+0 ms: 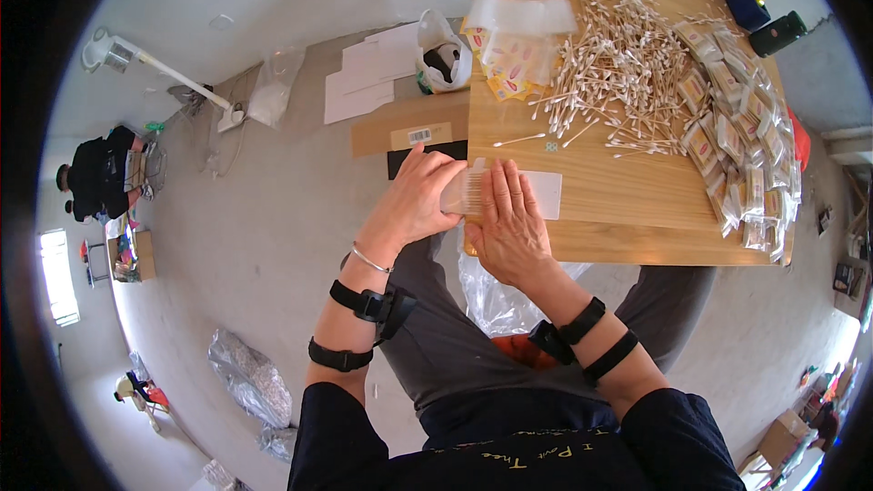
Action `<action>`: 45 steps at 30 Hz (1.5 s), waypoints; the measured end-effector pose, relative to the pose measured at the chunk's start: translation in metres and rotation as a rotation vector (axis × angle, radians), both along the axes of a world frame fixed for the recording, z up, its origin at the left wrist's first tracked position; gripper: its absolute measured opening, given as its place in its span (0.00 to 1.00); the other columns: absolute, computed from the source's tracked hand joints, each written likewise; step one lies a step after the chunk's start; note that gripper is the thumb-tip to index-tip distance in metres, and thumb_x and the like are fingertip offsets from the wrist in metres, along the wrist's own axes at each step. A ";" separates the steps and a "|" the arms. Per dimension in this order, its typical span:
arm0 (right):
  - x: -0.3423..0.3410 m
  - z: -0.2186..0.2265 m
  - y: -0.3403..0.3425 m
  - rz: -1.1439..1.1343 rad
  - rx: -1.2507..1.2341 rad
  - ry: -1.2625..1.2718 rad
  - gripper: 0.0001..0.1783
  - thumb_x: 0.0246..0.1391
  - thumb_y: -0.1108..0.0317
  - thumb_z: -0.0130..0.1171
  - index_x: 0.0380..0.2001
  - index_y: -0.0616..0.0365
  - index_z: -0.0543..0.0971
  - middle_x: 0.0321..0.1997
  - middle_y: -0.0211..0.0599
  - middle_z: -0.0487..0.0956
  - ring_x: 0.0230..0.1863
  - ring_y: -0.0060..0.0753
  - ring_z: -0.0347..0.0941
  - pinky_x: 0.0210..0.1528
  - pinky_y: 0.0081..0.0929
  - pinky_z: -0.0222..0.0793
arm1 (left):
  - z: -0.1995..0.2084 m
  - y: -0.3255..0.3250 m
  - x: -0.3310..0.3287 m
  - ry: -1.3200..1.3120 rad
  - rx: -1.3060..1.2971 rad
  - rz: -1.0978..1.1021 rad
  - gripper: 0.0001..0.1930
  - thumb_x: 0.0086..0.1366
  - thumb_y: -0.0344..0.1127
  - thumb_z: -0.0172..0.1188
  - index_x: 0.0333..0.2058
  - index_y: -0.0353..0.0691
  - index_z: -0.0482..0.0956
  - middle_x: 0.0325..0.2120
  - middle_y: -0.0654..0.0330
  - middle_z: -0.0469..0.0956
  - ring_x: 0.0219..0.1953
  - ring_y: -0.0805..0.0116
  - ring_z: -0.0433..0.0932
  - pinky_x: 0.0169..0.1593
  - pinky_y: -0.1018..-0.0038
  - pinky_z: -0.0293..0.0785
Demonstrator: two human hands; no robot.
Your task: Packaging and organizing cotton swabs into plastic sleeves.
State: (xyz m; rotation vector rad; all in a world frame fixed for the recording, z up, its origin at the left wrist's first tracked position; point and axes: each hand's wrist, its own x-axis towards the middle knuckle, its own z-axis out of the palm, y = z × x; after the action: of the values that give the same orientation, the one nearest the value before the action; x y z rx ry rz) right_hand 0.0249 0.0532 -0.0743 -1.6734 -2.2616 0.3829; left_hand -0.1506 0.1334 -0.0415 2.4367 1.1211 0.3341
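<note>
At the table's near left corner my left hand [416,195] grips a small clear pack of cotton swabs [472,193], thumb below and fingers above. My right hand [511,225] lies flat with its fingers stretched out together, covering the pack's right side and part of a white card [547,194] on the tabletop. Whether the card is joined to the pack is hidden under that hand. Beyond my hands spreads a large heap of loose cotton swabs [618,64], with a single cotton swab [519,140] lying apart from it.
Many filled clear packets [741,141] are piled along the wooden table's [627,218] right side. Yellow printed sheets [509,68] and clear film [523,15] lie at the far left. A dark cylinder [778,34] stands far right. A white bag [443,55] sits on the floor.
</note>
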 end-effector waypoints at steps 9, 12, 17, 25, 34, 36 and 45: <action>-0.021 0.002 0.001 0.011 -0.011 0.088 0.46 0.56 0.51 0.52 0.66 0.74 0.50 0.73 0.62 0.46 0.75 0.57 0.37 0.75 0.45 0.30 | -0.030 -0.002 -0.026 -0.421 -0.335 0.350 0.24 0.57 0.41 0.65 0.50 0.36 0.74 0.43 0.57 0.77 0.47 0.63 0.75 0.56 0.67 0.69; -0.030 -0.001 0.001 -0.005 -0.010 0.136 0.47 0.55 0.52 0.53 0.66 0.74 0.48 0.72 0.63 0.46 0.75 0.58 0.36 0.75 0.46 0.30 | -0.046 -0.009 -0.027 -0.675 -0.652 0.547 0.20 0.68 0.47 0.56 0.47 0.35 0.75 0.36 0.62 0.78 0.38 0.71 0.77 0.44 0.75 0.75; -0.040 0.002 0.004 -0.028 -0.021 0.159 0.48 0.54 0.53 0.54 0.67 0.74 0.47 0.72 0.64 0.45 0.75 0.59 0.36 0.74 0.47 0.30 | -0.054 -0.018 -0.016 -0.901 -0.881 0.679 0.22 0.71 0.53 0.49 0.36 0.37 0.77 0.27 0.68 0.76 0.29 0.81 0.73 0.32 0.80 0.73; -0.041 -0.001 0.006 -0.099 -0.030 0.478 0.48 0.51 0.64 0.54 0.68 0.72 0.42 0.72 0.67 0.43 0.74 0.65 0.35 0.74 0.48 0.31 | -0.054 -0.021 -0.005 -0.798 -0.686 0.665 0.21 0.72 0.48 0.50 0.29 0.35 0.76 0.21 0.69 0.72 0.24 0.82 0.69 0.28 0.79 0.69; -0.041 -0.009 0.019 -0.115 0.024 1.224 0.46 0.51 0.76 0.44 0.69 0.71 0.34 0.75 0.58 0.38 0.76 0.50 0.34 0.74 0.36 0.32 | -0.050 -0.020 0.002 -0.815 -0.691 0.716 0.20 0.71 0.47 0.51 0.30 0.34 0.76 0.19 0.66 0.74 0.21 0.80 0.71 0.24 0.79 0.69; -0.040 -0.007 0.021 -0.087 -0.042 1.138 0.46 0.52 0.75 0.44 0.69 0.71 0.34 0.75 0.58 0.37 0.76 0.51 0.34 0.74 0.36 0.32 | -0.049 -0.021 0.006 -0.779 -0.644 0.717 0.20 0.71 0.47 0.52 0.29 0.33 0.76 0.18 0.65 0.74 0.21 0.80 0.72 0.24 0.79 0.69; -0.026 -0.006 0.036 -0.091 0.095 0.877 0.34 0.51 0.76 0.51 0.63 0.64 0.59 0.67 0.54 0.57 0.68 0.55 0.52 0.69 0.41 0.45 | -0.064 -0.021 0.003 -0.742 -0.486 0.724 0.20 0.70 0.46 0.53 0.27 0.34 0.75 0.17 0.65 0.73 0.18 0.80 0.70 0.22 0.79 0.66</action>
State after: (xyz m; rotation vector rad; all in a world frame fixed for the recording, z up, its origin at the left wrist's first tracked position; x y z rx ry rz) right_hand -0.0012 0.0893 -0.0804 -1.2014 -1.5167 0.7848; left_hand -0.1479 0.1120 -0.1057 1.2373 1.4427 0.9530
